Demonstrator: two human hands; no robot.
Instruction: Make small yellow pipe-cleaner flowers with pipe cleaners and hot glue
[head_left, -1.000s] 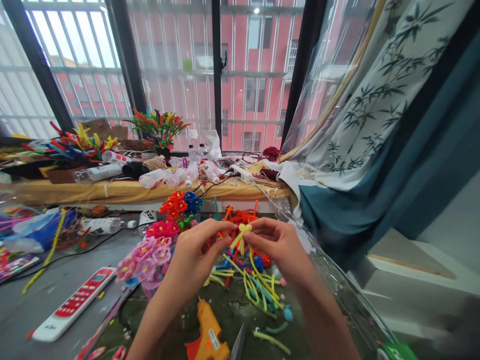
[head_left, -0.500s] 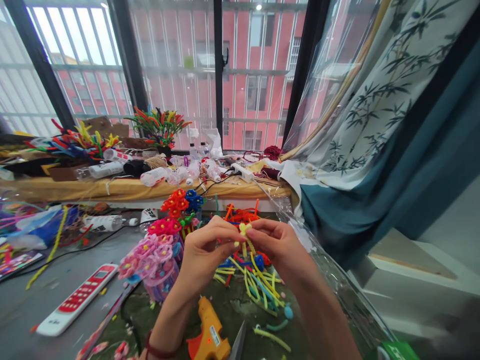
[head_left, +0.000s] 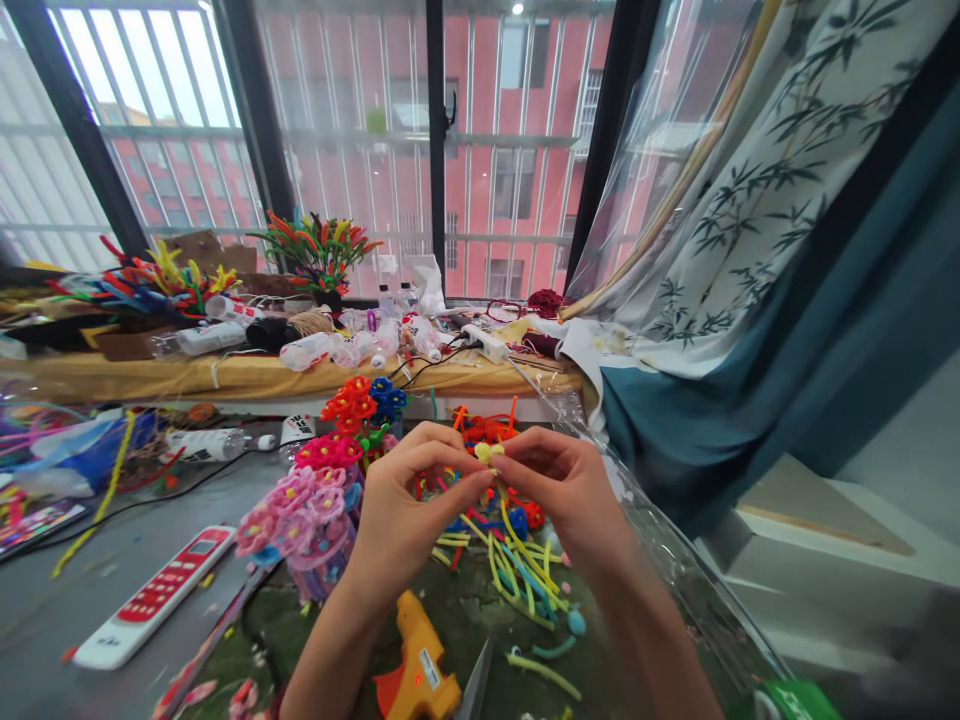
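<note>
Between the fingertips of both hands is a small yellow pipe-cleaner flower [head_left: 489, 453], held up above the table. My left hand [head_left: 416, 490] pinches it from the left with thumb and forefinger. From the right, my right hand [head_left: 559, 485] pinches it the same way; the fingers partly hide it. Below the hands lie loose yellow and teal pipe cleaners [head_left: 517, 570]. A yellow glue gun [head_left: 420, 660] rests near the front, with a scissor blade [head_left: 476, 680] beside it. Pink pipe-cleaner flowers [head_left: 300, 510] stand in a cup left of my left hand.
A white remote control [head_left: 154, 600] lies at the left. Red and blue pipe-cleaner flowers [head_left: 352, 403] stand behind the pink ones. Plastic bottles [head_left: 307, 350] crowd the window ledge [head_left: 450, 383]. A blue curtain [head_left: 675, 420] hangs at the right.
My left thumb and forefinger have moved slightly right, closing in on the yellow flower beside my right fingertips. The things on the table have stayed in place.
</note>
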